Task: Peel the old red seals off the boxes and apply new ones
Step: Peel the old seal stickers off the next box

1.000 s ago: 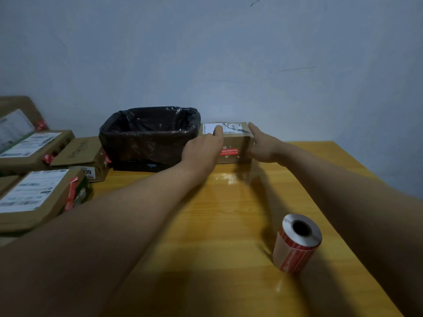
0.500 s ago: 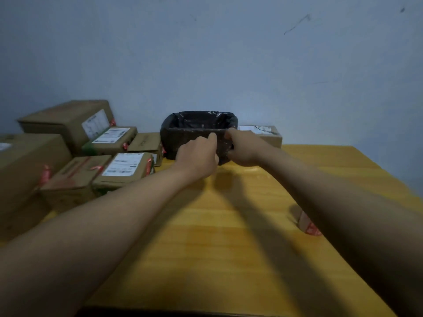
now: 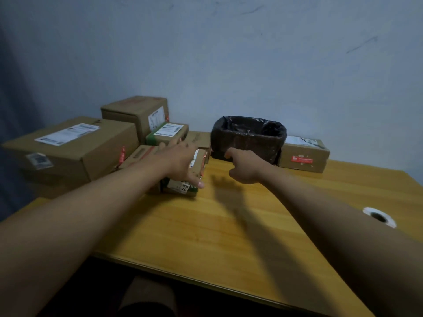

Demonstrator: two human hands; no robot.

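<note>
The left hand [image 3: 180, 160] lies spread, fingers wide, over a small box [image 3: 183, 177] at frame centre-left; the right hand [image 3: 246, 167] hovers loosely curled, empty. One box [image 3: 303, 156] at right looks resealed; the stacked boxes [image 3: 75, 147] at left likely remain.

Place: a plain parcel-handling room.
Evidence: labelled cardboard shipping boxes [image 3: 75, 145] stacked on a wooden table [image 3: 229, 229], a bag-lined bin [image 3: 248, 138], a bare scuffed wall [image 3: 229, 53].
</note>
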